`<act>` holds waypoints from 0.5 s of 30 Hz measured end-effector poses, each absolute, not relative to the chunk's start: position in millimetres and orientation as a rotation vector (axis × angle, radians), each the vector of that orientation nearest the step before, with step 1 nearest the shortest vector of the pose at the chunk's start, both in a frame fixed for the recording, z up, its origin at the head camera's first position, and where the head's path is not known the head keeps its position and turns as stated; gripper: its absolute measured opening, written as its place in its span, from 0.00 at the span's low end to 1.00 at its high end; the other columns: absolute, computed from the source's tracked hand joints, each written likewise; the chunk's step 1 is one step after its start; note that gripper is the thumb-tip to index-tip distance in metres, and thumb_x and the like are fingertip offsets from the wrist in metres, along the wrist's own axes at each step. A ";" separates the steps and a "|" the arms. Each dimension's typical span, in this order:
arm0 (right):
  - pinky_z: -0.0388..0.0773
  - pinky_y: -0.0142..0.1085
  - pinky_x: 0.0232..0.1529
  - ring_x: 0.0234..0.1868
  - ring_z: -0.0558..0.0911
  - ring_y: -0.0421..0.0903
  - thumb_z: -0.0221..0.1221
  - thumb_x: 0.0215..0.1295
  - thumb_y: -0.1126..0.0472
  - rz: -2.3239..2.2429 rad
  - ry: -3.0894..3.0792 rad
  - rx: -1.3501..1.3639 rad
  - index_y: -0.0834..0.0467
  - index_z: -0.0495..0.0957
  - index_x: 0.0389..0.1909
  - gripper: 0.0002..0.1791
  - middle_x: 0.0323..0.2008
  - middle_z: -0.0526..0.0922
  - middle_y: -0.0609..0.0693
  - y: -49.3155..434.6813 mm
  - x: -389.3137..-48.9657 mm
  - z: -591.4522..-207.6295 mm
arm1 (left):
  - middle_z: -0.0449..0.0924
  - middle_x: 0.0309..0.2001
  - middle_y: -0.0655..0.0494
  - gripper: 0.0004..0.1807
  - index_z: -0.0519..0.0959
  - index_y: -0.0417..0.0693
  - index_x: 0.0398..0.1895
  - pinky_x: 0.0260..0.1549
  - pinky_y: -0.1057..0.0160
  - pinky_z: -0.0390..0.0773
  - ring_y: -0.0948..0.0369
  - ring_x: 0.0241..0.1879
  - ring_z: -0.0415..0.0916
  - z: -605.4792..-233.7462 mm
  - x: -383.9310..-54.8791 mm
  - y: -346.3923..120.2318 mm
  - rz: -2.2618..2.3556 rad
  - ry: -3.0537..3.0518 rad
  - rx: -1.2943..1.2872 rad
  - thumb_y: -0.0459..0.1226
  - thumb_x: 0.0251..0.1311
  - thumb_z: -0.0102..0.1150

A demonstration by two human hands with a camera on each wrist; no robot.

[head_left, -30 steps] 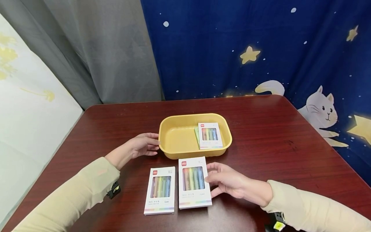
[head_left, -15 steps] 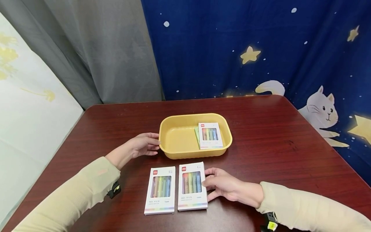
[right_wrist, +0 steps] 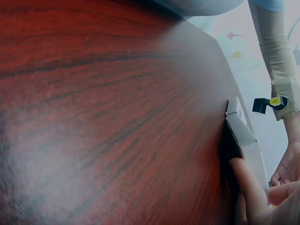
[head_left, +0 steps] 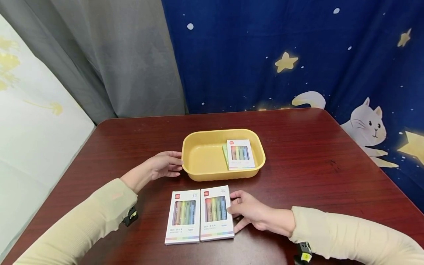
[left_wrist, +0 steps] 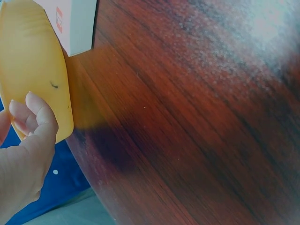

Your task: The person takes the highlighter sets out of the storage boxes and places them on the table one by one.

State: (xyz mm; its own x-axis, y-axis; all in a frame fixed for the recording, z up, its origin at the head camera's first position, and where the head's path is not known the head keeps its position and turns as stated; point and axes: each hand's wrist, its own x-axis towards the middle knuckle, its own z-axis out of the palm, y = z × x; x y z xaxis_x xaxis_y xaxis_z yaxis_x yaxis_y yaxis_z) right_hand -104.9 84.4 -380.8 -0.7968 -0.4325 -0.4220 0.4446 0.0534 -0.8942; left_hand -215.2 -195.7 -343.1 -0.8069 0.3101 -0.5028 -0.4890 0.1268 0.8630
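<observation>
A white box of highlighters (head_left: 216, 230) with a clear window is at my right hand (head_left: 253, 213), whose thumb and fingers pinch its right edge. Touching its left side is a second white highlighter box (head_left: 183, 233), lying flat on the table. My left hand (head_left: 165, 165) rests its loosely bent fingertips against the left end of the yellow bin (head_left: 207, 176). In the left wrist view those fingers (left_wrist: 42, 112) lie by the bin's wall. The right wrist view has the held box (right_wrist: 253, 157) edge-on, with a finger along its side.
Inside the bin's right part, another highlighter box (head_left: 240, 163) leans over a green item (head_left: 225, 151), mostly hidden. All stand on a dark red wooden table (head_left: 298, 154). Grey and starry blue curtains hang behind its far edge.
My right hand has brought its highlighter box down and left, from just before the bin to against the second box. The left hand and the bin stay where they were.
</observation>
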 end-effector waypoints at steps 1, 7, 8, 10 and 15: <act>0.80 0.49 0.26 0.30 0.78 0.48 0.50 0.57 0.75 -1.804 1.724 0.013 0.70 0.52 0.56 0.26 0.36 0.70 0.58 83.9 -104.5 -381.0 | 0.75 0.29 0.57 0.27 0.53 0.35 0.64 0.33 0.64 0.79 0.65 0.28 0.75 -343.1 -215.3 -195.8 1.742 1.818 -0.174 0.29 0.62 0.46; 0.80 0.45 0.23 0.27 0.78 0.46 0.50 0.58 0.74 -1.774 1.794 -0.005 0.71 0.51 0.58 0.28 0.35 0.69 0.57 82.4 -101.3 -381.8 | 0.75 0.28 0.57 0.27 0.53 0.35 0.64 0.32 0.64 0.79 0.65 0.27 0.75 -343.9 -215.8 -195.8 1.742 1.822 -0.170 0.29 0.61 0.46; 0.80 0.44 0.22 0.26 0.77 0.46 0.50 0.59 0.74 -1.768 1.810 -0.017 0.71 0.50 0.58 0.28 0.34 0.68 0.56 82.5 -100.9 -381.4 | 0.75 0.29 0.57 0.28 0.53 0.35 0.64 0.32 0.64 0.79 0.65 0.28 0.75 -344.1 -215.7 -195.8 1.743 1.823 -0.168 0.29 0.61 0.46; 0.80 0.43 0.21 0.26 0.77 0.46 0.51 0.58 0.74 -1.754 1.831 -0.049 0.72 0.48 0.60 0.31 0.34 0.67 0.56 82.8 -100.4 -380.7 | 0.76 0.29 0.57 0.28 0.53 0.35 0.64 0.32 0.64 0.79 0.65 0.28 0.75 -343.9 -215.5 -196.0 1.743 1.825 -0.170 0.29 0.61 0.46; 0.80 0.40 0.22 0.25 0.72 0.46 0.52 0.56 0.75 -1.731 1.849 -0.126 0.70 0.46 0.64 0.36 0.37 0.66 0.58 83.4 -99.8 -379.5 | 0.75 0.29 0.57 0.28 0.53 0.35 0.64 0.32 0.64 0.79 0.65 0.28 0.75 -343.7 -215.1 -196.7 1.750 1.820 -0.175 0.29 0.61 0.46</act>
